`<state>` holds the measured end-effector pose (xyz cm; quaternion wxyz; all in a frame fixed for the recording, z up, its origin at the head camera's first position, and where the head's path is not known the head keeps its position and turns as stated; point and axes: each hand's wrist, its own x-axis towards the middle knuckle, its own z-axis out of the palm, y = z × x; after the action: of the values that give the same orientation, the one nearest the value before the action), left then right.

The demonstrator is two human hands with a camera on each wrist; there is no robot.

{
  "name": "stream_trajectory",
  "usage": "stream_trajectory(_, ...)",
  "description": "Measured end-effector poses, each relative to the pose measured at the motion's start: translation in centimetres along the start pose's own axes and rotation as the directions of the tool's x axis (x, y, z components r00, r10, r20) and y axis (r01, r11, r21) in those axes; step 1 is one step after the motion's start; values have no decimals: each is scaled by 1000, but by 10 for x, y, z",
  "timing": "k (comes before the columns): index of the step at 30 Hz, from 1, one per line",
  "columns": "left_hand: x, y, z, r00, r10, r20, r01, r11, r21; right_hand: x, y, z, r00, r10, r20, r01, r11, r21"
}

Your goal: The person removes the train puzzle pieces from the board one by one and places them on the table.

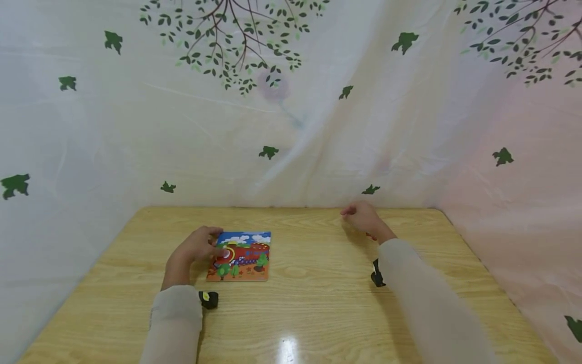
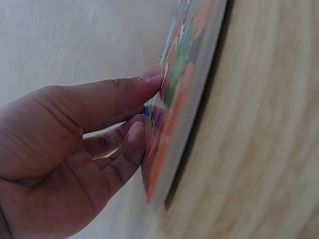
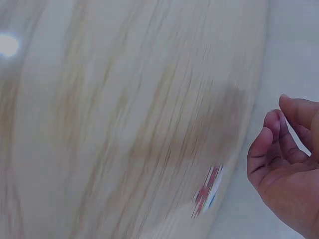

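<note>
A square picture board (image 1: 247, 255) printed with a red train, trees and clouds lies on the table, left of the middle. My left hand (image 1: 196, 246) grips its left edge, the thumb on the printed face and the other fingers at the side. Seen edge-on in the left wrist view, the board (image 2: 172, 124) shows a thick grey rim. Far off to the right, my right hand (image 1: 364, 218) is over the back of the table with loosely bent fingers and nothing between them. A small flat piece (image 3: 208, 191) in red, white and blue lies below that hand, partly hidden by the wrist in the head view.
The wooden table (image 1: 313, 283) has rounded back corners. A pale curtain (image 1: 218, 131) with printed leaves and branches hangs right behind its back edge and along both sides. Black wrist straps (image 1: 209, 300) are on both sleeves.
</note>
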<state>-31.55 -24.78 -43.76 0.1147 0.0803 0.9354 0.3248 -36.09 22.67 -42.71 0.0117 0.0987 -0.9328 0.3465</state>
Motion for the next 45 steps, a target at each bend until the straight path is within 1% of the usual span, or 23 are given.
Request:
stream_trajectory(2,-1,1,-1,1000,8,-1,-8,1000,5,3,-10,9,1000,-15,3,15,1000,15)
stream_trajectory(7,-2,2,-1,1000,-7,4,7,1000,2,9,-31,30,998,-59,16,59,997,42)
stream_trajectory(11,-2,3,-1,1000,-18,6,18,1000,-4,12,-47,44,996,-77,38,75,996,54)
stream_trajectory(14,-2,3,-1,1000,-15,5,15,1000,-4,14,-59,54,995,-80,56,76,995,66)
stream_trajectory(20,-1,1,0,1000,-16,6,16,1000,9,18,-83,76,989,-129,77,122,989,88)
stream_trajectory(30,-2,3,-2,1000,-23,7,23,1000,8,18,-110,106,974,-184,134,175,981,79)
stream_trajectory(38,-2,1,-2,1000,-7,5,7,1000,5,16,-133,125,963,-201,180,197,980,42)
stream_trajectory(45,1,-2,0,1000,-4,6,4,1000,4,14,-148,140,951,-213,224,214,977,20)
